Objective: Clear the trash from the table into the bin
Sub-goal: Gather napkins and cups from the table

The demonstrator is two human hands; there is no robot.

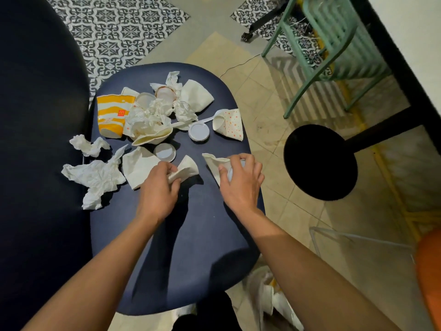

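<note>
A dark blue oval table (186,247) carries a heap of paper trash. My left hand (158,187) grips a flattened white paper cup (187,167) near the table's middle. My right hand (241,180) curls over a crumpled white paper cup (213,162) and a small plastic lid (230,174) at the table's right edge. Behind them lie a yellow striped cup (112,115), crumpled napkins (148,117), two round lids (198,132) (164,152) and a dotted paper cup (230,125). A white bag holding trash (269,297) sits on the floor below the table's near right.
More crumpled napkins (95,175) lie at the table's left edge against a dark blue seat (40,139). A black round stool (319,161) stands to the right, a green chair (334,39) behind it, an orange seat (429,271) at the right edge.
</note>
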